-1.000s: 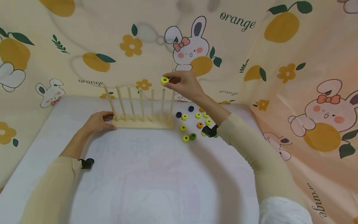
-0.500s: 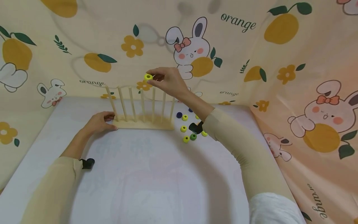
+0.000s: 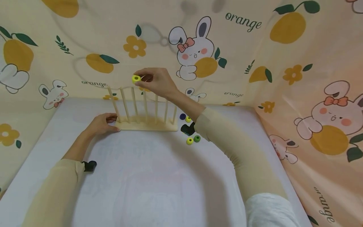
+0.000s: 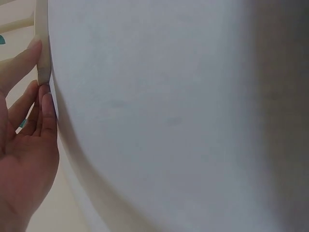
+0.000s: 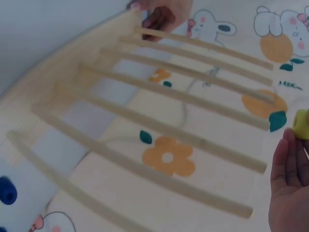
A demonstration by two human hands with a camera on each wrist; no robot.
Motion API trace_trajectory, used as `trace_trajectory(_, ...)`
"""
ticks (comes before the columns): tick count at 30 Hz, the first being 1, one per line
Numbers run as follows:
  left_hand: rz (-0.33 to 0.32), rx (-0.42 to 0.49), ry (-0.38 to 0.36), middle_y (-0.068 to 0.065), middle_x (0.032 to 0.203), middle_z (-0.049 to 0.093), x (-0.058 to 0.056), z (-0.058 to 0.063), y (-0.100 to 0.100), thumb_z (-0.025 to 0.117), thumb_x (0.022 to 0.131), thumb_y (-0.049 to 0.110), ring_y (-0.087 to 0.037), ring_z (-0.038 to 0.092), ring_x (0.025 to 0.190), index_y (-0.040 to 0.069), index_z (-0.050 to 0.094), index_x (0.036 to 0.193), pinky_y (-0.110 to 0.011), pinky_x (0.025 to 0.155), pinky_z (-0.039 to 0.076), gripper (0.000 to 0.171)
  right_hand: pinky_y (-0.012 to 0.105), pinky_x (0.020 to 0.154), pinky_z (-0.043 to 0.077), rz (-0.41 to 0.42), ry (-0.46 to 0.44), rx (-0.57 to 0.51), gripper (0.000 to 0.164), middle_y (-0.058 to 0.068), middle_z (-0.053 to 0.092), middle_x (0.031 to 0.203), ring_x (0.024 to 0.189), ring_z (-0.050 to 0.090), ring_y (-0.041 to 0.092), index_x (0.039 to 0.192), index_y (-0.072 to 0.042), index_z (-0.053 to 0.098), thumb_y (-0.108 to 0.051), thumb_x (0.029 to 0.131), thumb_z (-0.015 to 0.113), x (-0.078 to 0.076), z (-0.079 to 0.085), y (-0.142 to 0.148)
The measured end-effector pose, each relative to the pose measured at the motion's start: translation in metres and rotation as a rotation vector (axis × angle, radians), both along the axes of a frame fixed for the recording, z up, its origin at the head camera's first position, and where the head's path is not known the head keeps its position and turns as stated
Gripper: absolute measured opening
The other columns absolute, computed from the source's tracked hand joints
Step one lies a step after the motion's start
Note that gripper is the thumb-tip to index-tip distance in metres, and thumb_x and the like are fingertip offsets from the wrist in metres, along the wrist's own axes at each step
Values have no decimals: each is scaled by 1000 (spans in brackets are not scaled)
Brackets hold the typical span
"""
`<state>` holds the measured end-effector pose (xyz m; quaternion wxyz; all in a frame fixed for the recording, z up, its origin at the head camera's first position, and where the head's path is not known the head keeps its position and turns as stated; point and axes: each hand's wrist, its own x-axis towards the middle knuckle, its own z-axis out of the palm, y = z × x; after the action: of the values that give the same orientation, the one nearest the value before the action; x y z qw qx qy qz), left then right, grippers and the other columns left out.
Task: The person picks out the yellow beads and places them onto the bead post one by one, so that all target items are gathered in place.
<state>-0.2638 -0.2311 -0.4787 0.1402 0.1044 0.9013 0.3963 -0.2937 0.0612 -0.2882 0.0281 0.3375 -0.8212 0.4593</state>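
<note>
"Where is the yellow bead (image 3: 135,81)?"

"Up in the air, pinched between the thumb and fingertips of the right hand (image 3: 157,82). It's just above the tops of the pegs (image 3: 146,107), apart from them, toward the left half of the row. I can't tell exactly which peg it's over."

"And the left hand (image 3: 100,123)?"

"Gripping the left end of the wooden rack (image 3: 147,126), thumb on one face of the base, fingers at its end."

"How does the rack stand?"

"Upright, its seven bare pegs in a row, near the far edge of the tabletop (image 3: 141,176)."

"Anything beside it?"

"Loose beads, between the rack and the far right corner: a dark blue one (image 3: 182,116) next to a second yellow one (image 3: 188,119), and nearer the front a third yellow one (image 3: 189,141) just beside a green one (image 3: 197,138)."
</note>
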Motion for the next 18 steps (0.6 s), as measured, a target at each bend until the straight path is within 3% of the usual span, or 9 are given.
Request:
trace_trajectory(9, 6, 21, -5, -30, 141, 49, 0, -7, -2, 82, 82, 14, -44, 48, 130, -11, 39, 144, -52, 110, 39, 80, 18, 82, 56, 41, -81, -26, 32, -1, 72, 108, 90, 68, 6, 119, -8, 72, -16, 89, 76, 0, -2, -25)
trace_trajectory(18, 9, 11, -31, -29, 142, 48, -3, -5, -1, 83, 82, 18, -43, 47, 131, -10, 38, 146, -53, 111, 39, 82, 15, 84, 54, 80, -112, 60, 35, -1, 71, 112, 93, 67, 2, 123, -8, 70, -18, 90, 75, -2, -1, -45)
